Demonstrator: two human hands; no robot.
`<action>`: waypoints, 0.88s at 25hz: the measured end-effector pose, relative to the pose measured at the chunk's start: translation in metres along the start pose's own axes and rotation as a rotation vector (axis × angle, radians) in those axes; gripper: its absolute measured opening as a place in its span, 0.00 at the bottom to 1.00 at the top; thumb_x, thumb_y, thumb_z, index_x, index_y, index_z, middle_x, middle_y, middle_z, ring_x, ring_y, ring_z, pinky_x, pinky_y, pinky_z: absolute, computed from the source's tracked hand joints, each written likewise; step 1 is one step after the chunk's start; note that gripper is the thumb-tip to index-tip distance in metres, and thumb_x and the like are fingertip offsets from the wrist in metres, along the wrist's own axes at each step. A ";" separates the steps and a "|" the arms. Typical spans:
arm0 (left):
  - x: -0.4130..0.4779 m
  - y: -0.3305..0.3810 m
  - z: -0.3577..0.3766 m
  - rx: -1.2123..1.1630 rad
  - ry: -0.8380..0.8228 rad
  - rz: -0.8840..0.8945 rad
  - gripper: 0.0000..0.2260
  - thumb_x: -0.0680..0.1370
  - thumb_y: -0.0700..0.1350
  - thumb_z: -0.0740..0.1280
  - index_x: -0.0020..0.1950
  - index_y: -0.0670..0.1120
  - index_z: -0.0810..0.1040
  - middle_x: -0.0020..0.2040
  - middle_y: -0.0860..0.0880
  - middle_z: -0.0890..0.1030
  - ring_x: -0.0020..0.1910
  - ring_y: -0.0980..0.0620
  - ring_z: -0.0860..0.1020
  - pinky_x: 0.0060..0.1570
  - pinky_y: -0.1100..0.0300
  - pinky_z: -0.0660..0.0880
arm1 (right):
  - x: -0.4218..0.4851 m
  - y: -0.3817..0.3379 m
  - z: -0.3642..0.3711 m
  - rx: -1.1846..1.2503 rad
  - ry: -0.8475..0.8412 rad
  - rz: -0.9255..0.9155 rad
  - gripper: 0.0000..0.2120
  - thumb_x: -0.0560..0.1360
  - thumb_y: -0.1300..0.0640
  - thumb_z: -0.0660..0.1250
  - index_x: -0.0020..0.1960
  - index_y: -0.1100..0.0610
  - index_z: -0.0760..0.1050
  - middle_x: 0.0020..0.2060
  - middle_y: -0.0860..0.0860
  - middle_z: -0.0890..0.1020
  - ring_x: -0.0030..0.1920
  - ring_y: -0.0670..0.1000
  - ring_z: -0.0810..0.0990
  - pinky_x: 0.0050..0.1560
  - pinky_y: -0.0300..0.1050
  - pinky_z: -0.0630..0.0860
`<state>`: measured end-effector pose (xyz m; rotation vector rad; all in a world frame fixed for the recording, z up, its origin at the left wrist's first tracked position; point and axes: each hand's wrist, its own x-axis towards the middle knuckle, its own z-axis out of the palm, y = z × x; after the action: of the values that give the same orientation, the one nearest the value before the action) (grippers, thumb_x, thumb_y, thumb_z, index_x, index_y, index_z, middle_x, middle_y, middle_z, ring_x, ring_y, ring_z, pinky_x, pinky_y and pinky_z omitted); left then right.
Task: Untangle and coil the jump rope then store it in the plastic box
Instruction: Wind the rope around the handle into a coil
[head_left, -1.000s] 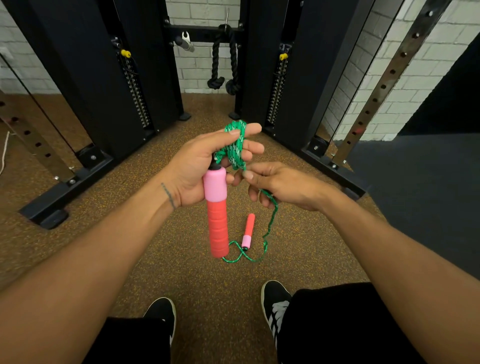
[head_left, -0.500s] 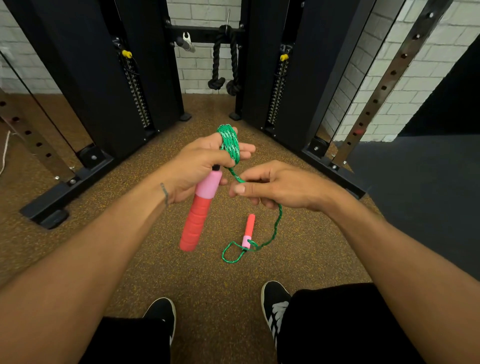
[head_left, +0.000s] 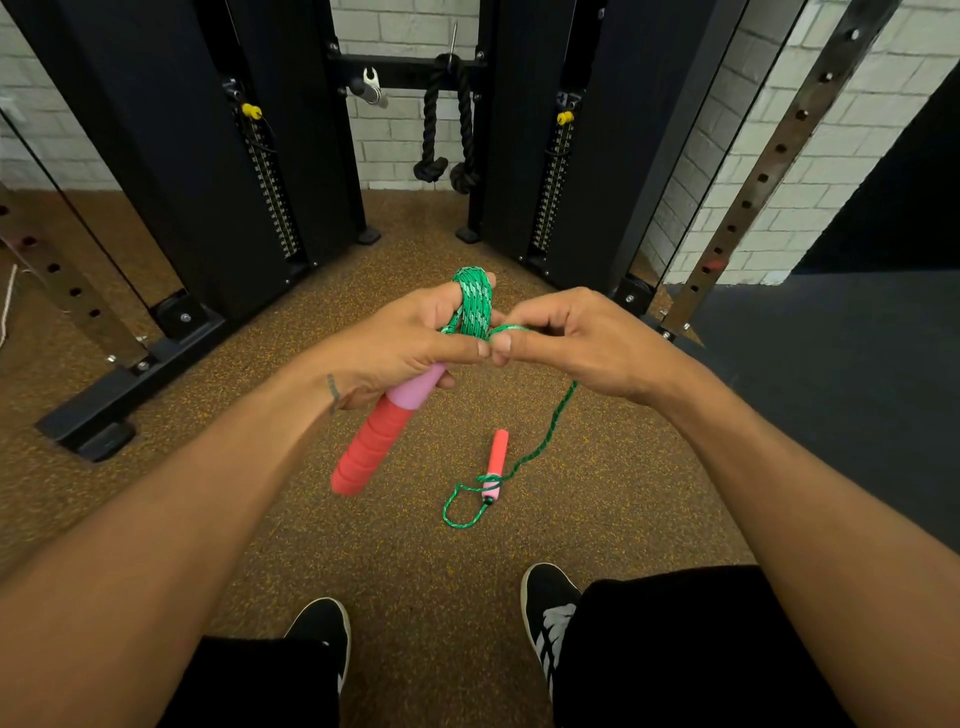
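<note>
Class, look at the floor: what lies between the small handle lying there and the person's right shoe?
Only bare speckled floor separates the fallen handle from the right shoe, as the head view shows.

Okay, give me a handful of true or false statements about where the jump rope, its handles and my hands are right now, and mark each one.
1. The left hand holds a handle of the jump rope. True.
2. Green rope is coiled around the left hand's fingers. True.
3. Both handles are off the floor. False: the second handle lies on the brown floor, ahead of the shoes.
4. The right hand is empty. False: it pinches the rope beside the coil.
5. The plastic box sits between the shoes. False: no box is in view.
</note>
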<state>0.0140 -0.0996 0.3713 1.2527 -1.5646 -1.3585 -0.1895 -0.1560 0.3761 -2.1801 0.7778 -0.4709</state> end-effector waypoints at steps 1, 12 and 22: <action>0.001 -0.001 -0.001 0.018 0.000 0.004 0.24 0.77 0.36 0.68 0.68 0.58 0.69 0.56 0.41 0.79 0.38 0.62 0.75 0.33 0.66 0.75 | 0.000 0.001 -0.001 0.001 0.017 -0.009 0.10 0.77 0.46 0.68 0.47 0.50 0.85 0.41 0.52 0.84 0.47 0.55 0.81 0.52 0.62 0.75; 0.000 0.007 -0.003 -0.031 -0.056 -0.024 0.09 0.72 0.47 0.71 0.51 0.48 0.81 0.47 0.47 0.87 0.40 0.58 0.82 0.28 0.66 0.73 | 0.003 0.002 -0.006 0.096 0.226 -0.082 0.06 0.77 0.52 0.70 0.47 0.54 0.79 0.41 0.48 0.82 0.44 0.50 0.82 0.48 0.53 0.79; -0.005 0.012 -0.003 -0.194 -0.238 -0.101 0.18 0.75 0.42 0.67 0.65 0.44 0.78 0.43 0.48 0.85 0.37 0.59 0.78 0.26 0.67 0.71 | 0.005 0.005 -0.004 0.287 0.279 -0.094 0.06 0.81 0.54 0.64 0.45 0.50 0.74 0.34 0.43 0.73 0.33 0.45 0.68 0.34 0.44 0.67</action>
<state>0.0156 -0.0964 0.3844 1.0953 -1.4987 -1.7332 -0.1896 -0.1639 0.3754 -1.9107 0.7067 -0.8926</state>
